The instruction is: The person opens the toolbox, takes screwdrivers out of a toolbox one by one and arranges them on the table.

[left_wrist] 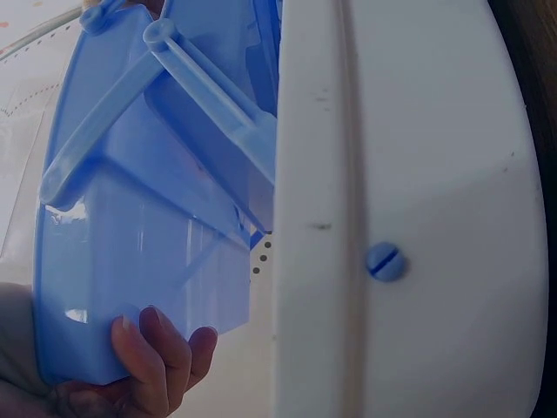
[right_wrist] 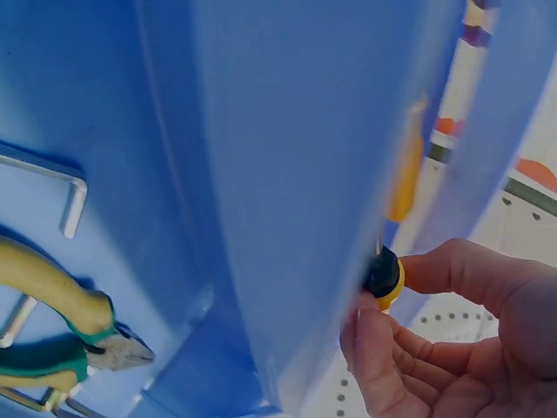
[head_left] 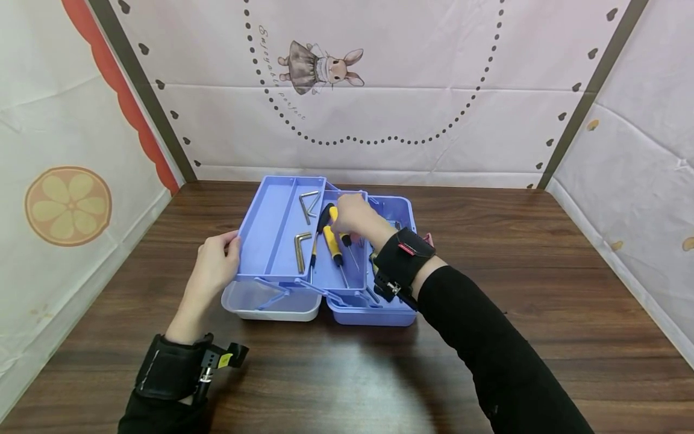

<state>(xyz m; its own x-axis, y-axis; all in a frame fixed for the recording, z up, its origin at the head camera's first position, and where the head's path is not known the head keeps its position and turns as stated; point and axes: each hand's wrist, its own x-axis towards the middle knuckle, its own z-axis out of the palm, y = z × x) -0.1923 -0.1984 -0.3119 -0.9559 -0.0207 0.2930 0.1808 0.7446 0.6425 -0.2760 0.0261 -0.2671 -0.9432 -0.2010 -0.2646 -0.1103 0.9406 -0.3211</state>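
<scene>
Blue fold-out toolbox on the bench (head_left: 303, 374); landmark = middle tray (head_left: 324, 278). Right hand (head_left: 355, 216) over the middle tray, thumb and fingers pinching a yellow-and-black screwdriver (right_wrist: 383, 273) near its black collar; can't tell if its tip touches the tray floor. Second yellow screwdriver (head_left: 333, 246) and a dark-handled screwdriver (head_left: 323, 218) lie in the middle tray, left of the held one. Left hand (head_left: 215, 258) at the outer edge of the upper tray (head_left: 262, 238), left of the middle tray, fingers curled round the rim. L-shaped keys (head_left: 300, 253) in that tray. Base box (head_left: 374, 318) lower and right of the middle tray, pliers (right_wrist: 52, 279) in it. Translucent lid (head_left: 282, 314) below and left of the middle tray.

Risks, my guess: left hand pulls or lets go, hinge arms (head_left: 325, 293) swing, trays tip, keys slide toward the middle tray. Tools sit close, so the held shaft could snag a neighbour. Pinch looks short; handle could twist or drop.
</scene>
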